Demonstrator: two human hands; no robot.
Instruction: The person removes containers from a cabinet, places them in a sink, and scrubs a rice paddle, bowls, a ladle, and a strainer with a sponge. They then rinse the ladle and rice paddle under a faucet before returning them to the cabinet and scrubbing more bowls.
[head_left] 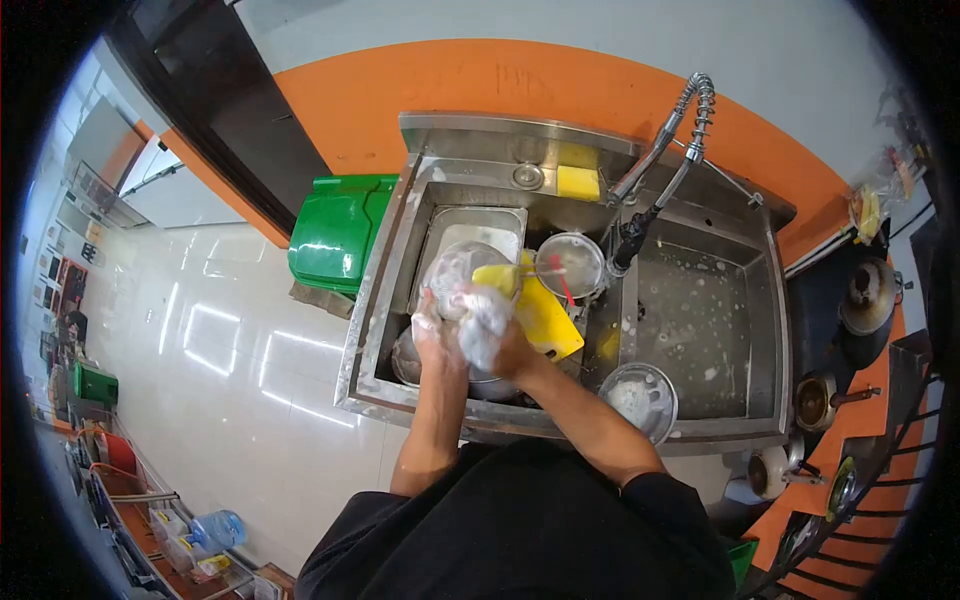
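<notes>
Over the left basin of a steel double sink (385,300), my left hand (432,322) grips the rim of a round clear glass lid (452,270) held tilted. My right hand (495,330), covered in foam, presses a soapy sponge or cloth against the lid; foam hides what it is. Just right of my hands lies a yellow cutting board (545,315). Behind it a small steel pot (570,265) holds a red-handled utensil. A steel bowl (405,358) sits below my left wrist.
A steel tray (478,222) lies in the left basin. The right basin (700,310) is wet with suds. A round lid (640,398) rests on the front rim. A spring faucet (660,160) arches overhead, yellow sponges (578,180) behind. A green bin (335,232) stands left; pots (865,300) sit right.
</notes>
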